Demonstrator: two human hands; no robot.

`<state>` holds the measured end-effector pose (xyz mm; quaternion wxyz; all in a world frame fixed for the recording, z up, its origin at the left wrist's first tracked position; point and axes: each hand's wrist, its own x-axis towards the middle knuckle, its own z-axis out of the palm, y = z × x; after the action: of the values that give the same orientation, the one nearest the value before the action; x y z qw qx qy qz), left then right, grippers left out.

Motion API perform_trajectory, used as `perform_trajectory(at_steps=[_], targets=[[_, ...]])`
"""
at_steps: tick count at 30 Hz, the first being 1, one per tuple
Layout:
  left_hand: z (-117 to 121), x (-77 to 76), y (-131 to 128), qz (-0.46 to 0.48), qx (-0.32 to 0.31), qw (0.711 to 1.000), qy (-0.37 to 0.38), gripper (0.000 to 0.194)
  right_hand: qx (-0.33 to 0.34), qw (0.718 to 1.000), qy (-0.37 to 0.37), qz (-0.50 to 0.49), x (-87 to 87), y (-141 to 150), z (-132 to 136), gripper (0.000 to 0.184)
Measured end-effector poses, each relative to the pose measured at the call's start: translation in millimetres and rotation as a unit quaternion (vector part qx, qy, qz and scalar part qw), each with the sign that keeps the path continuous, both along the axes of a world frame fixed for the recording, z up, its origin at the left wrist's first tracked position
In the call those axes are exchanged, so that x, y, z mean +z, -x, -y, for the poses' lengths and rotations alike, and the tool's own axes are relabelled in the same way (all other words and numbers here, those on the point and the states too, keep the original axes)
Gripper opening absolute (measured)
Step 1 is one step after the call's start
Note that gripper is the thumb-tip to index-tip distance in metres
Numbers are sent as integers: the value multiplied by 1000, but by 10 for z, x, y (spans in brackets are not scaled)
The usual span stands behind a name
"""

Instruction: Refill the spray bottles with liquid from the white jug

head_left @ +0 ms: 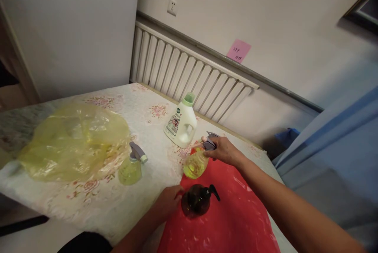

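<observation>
Using red bag (236, 205) as landmark, spread over near part of table (159, 170). Got right hand (226, 150) closed around grey trigger head of yellow-green spray bottle (196, 164). Holding it tilted, at far-left edge of red bag, with body low and to the left of hand. Cannot tell from this angle whether touching table or bag underneath.

Got left hand (169, 202) at left edge of red bag, fingers curled on a bit of red plastic. Can't see fingertips fully, partly hidden next to dark pump bottle (195, 201). See pump bottle within left part of red bag's outline, just beside left hand, black nozzle to the right. Can't tell whether resting on the plastic or inside it.

Also see white detergent jug (181, 125) with green cap, upright beyond far-left edge of red bag, near held spray bottle. Find second spray bottle (130, 171) well apart to the left of red bag, also with yellow-green contents. Find yellow bag (76, 142) farther left, crumpled on flowered tablecloth (158, 110). See white radiator (189, 71) beyond red bag, pink note (239, 51) above on wall (265, 4), and blue curtain (333, 158) off to the right.
</observation>
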<state>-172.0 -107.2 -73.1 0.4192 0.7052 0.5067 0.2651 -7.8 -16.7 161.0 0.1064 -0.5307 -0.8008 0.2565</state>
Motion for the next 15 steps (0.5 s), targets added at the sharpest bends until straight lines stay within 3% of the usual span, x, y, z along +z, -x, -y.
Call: perform_trajectory(at_steps=[9,15], targets=[[28,2,-17,22,39,998,-48,31,-45,999,5,-7,-191,-313,101,8],[153,100,-57,82,9,993,-87,59,-53,998,18,1,-259,-303,149,7]])
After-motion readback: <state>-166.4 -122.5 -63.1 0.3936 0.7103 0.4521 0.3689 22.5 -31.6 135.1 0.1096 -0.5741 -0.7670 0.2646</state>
